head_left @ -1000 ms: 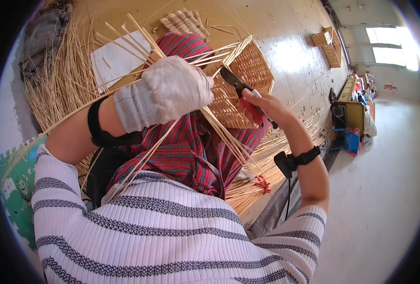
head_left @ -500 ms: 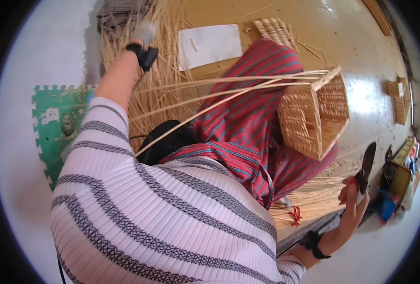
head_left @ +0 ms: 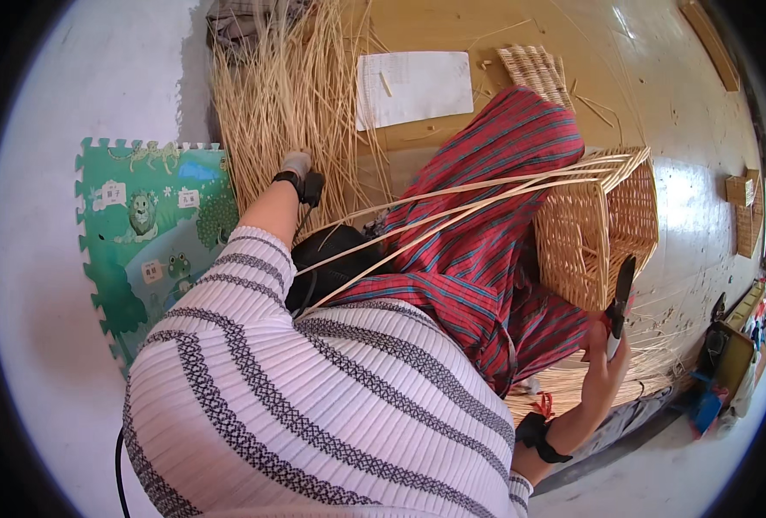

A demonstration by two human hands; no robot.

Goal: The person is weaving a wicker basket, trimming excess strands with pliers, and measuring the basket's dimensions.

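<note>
My right hand (head_left: 606,347) is wrapped round the pruning shears (head_left: 625,278), near the wicker basket (head_left: 570,246) at the right edge of my plaid lap cloth (head_left: 504,142). My left hand (head_left: 297,162), among loose canes (head_left: 288,91): grip, I can't tell.

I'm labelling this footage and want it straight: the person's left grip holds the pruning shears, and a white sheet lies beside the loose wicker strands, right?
Not quite: the head view shows the right grip holding the pruning shears. The white sheet does lie beside the loose wicker strands.
</note>
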